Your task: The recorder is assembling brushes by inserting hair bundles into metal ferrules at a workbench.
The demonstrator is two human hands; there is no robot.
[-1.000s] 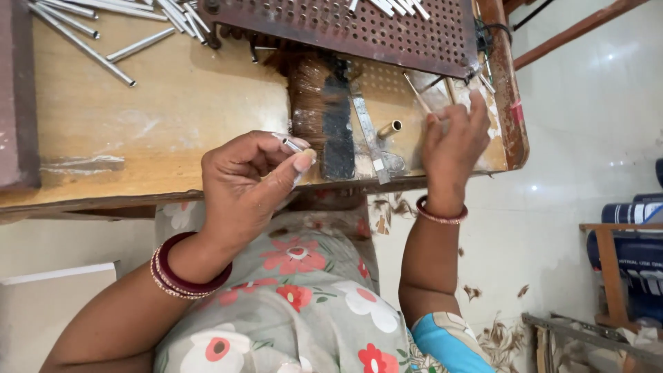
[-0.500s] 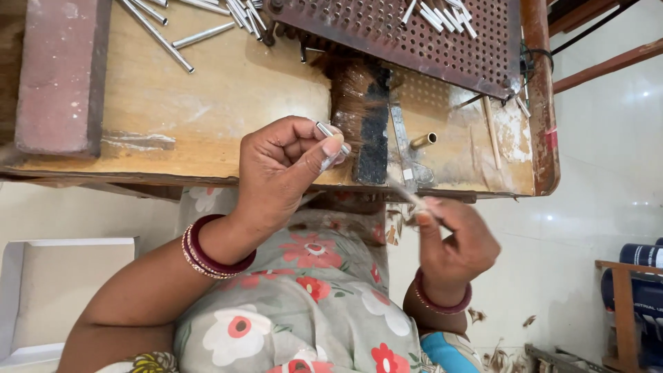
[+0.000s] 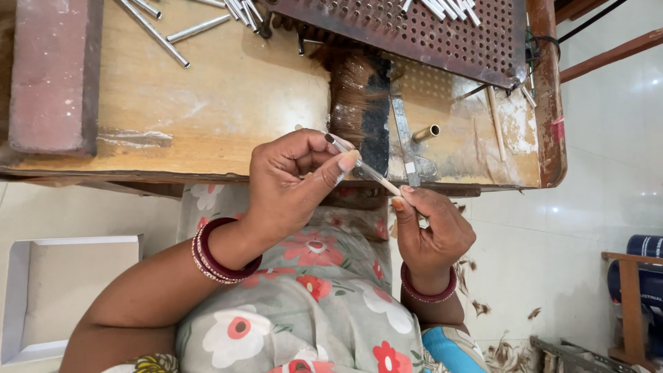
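Note:
My left hand (image 3: 286, 183) pinches a small silver metal tube (image 3: 340, 146) between thumb and fingers at the front edge of the wooden workbench (image 3: 207, 103). My right hand (image 3: 431, 231) grips a thin pale stick (image 3: 378, 177) whose far end meets the tube's open end. Both hands are held over my lap, just below the bench edge. A tuft of brown bristle hair (image 3: 347, 93) lies on the bench right behind the tube, beside a dark flat bar (image 3: 376, 124).
A perforated rusty metal tray (image 3: 414, 38) with several silver tubes stands at the back. More loose tubes (image 3: 155, 31) lie back left, near a red brick block (image 3: 52, 76). A brass tube (image 3: 427, 132) rests by the tray. A white box (image 3: 65, 293) sits on the floor left.
My right hand came down from the bench's right side with the thin stick and brought it up to the tube held in my left hand. The left hand stayed near the bench edge.

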